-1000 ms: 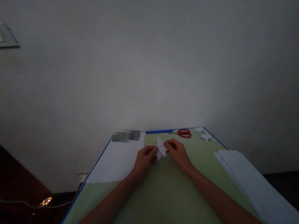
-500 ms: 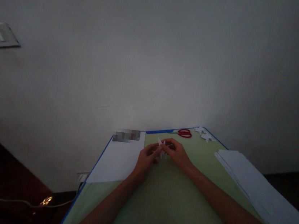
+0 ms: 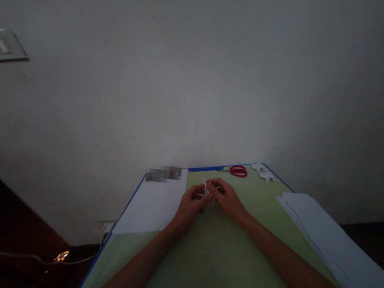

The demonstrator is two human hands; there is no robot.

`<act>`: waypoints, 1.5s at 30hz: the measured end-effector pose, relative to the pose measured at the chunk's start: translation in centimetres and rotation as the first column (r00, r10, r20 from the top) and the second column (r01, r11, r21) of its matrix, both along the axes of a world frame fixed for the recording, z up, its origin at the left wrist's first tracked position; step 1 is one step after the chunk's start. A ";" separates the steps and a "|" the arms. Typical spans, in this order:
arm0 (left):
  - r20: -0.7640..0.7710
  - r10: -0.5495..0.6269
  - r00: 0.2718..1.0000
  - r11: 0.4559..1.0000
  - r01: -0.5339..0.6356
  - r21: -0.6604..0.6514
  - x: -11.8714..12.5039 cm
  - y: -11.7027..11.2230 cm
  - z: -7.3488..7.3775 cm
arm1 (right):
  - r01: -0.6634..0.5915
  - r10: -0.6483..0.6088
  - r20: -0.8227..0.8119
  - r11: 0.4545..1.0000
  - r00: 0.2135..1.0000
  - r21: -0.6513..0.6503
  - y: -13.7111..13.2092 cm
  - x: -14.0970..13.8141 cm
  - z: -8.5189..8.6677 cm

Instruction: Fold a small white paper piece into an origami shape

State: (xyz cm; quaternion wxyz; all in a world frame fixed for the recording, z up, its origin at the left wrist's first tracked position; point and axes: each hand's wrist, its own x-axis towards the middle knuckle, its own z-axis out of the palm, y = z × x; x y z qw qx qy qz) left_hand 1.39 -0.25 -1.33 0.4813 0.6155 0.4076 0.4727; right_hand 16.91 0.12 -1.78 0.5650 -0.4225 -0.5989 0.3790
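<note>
A small piece of folded white paper point(image 3: 207, 190) is pinched between my two hands above the green tabletop point(image 3: 220, 259). My left hand point(image 3: 193, 202) grips it from the left, thumb pointing right across its lower part. From the right, my right hand point(image 3: 225, 196) holds it with thumb and fingers. One narrow point of the paper sticks up between the fingertips; the rest is mostly covered by them. Beyond my hands, red-handled scissors point(image 3: 238, 170) lie near the far edge.
Several folded white paper pieces point(image 3: 265, 175) sit at the far right corner. A stack of white paper point(image 3: 330, 240) lies along the right side, and a white sheet point(image 3: 156, 205) on the left. Behind the table rises a wall point(image 3: 200, 79). A white cable point(image 3: 34, 259) runs at lower left.
The left thumb has shifted right and down over the folded paper, and the paper has turned a little, showing less of its points. Both hands stay in nearly the same place.
</note>
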 end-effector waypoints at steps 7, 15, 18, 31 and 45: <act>0.008 -0.004 1.000 1.000 0.004 -0.008 0.0 0.1 0.0 | -0.011 0.010 -0.013 0.999 1.000 -0.030 -0.3 0.1 0.6; 0.050 0.011 0.999 1.000 -0.010 -0.030 0.0 0.1 -0.1 | 0.023 -0.025 -0.032 0.998 0.999 -0.065 0.0 0.5 0.5; 0.070 0.053 0.996 0.998 -0.050 -0.042 0.0 0.2 -0.2 | 0.050 -0.052 -0.027 0.995 0.998 -0.083 0.4 0.9 0.1; 0.197 0.103 0.975 0.980 -0.065 -0.190 -0.1 0.7 -1.1 | -0.054 0.031 -0.129 0.982 0.991 -0.183 0.5 0.6 -0.7; 0.130 0.218 0.967 0.969 -0.198 -0.149 -0.5 1.9 -0.3 | 0.029 -0.114 -0.286 0.958 0.951 -0.286 1.2 -0.2 0.0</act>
